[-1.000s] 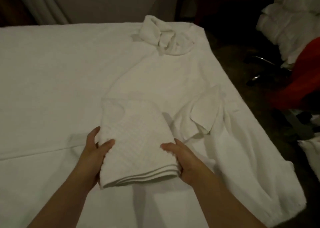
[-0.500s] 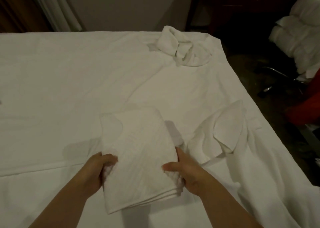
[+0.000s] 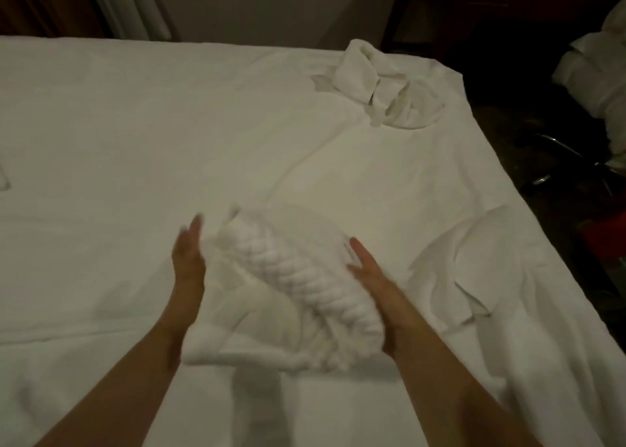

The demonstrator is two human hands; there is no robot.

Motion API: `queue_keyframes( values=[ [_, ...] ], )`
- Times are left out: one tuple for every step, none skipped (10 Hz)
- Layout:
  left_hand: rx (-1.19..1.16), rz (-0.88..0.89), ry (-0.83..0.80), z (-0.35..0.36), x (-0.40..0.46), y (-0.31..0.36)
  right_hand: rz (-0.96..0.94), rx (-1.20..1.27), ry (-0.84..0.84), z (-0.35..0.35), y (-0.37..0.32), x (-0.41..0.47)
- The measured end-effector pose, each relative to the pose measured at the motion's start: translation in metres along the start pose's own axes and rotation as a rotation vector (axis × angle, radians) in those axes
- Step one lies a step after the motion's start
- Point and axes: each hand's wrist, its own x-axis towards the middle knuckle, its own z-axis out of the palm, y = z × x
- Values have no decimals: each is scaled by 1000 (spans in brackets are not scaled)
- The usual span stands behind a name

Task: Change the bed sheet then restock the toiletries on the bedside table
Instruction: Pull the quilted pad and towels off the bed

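Loosely, 2 flat, straight-fingered hands — left hand (image 3: 188, 263), right hand (image 3: 379, 290) — flank a nubby white towel (image 3: 298, 284).

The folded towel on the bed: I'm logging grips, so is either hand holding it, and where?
No grip shows. The folded towel lies on the sheet between straight-fingered hands: right hand flat against its right side, left hand blurred beside its left edge.

- left hand (image 3: 188, 260) smeared by motion at its fingertips, so their exact lie against the folded towel (image 3: 288, 290) cannot be told;
- right hand (image 3: 376, 287) hides the towel's right edge;
- white bundle (image 3: 596, 84) cut off by the right edge
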Motion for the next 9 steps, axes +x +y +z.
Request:
queue_keyframes(
  values=[
    [-95, -254, -186, -41, -22, -36, 54, -128, 66, 2, 37, -7],
    [-4, -636, -173, -51, -47, -50, 27, -335, 149, -2, 72, -11],
    [52, -642, -239, -59, -58, -55, -150, -778, 277, 6, 93, -19],
    [428, -219, -48, -50, -53, -48, -511, -1314, 369, 24, 101, -20],
    [935, 399, -236, -29, -58, -44, -587, -1639, 327, 43, 114, -11],
    [1393, 447, -537, -40, -64, -86, -523, -1842, 232, 32, 128, -10],
    [1498, 231, -482, -88, -69, -118, -534, -1877, 163, 16, 133, -19],
    [1489, 139, -434, -96, -69, -115, -401, -1728, 299, 9, 131, -20],
    [1066, 74, -276, -75, -68, -93, -282, -1167, 380, 11, 113, -22]
  ],
)
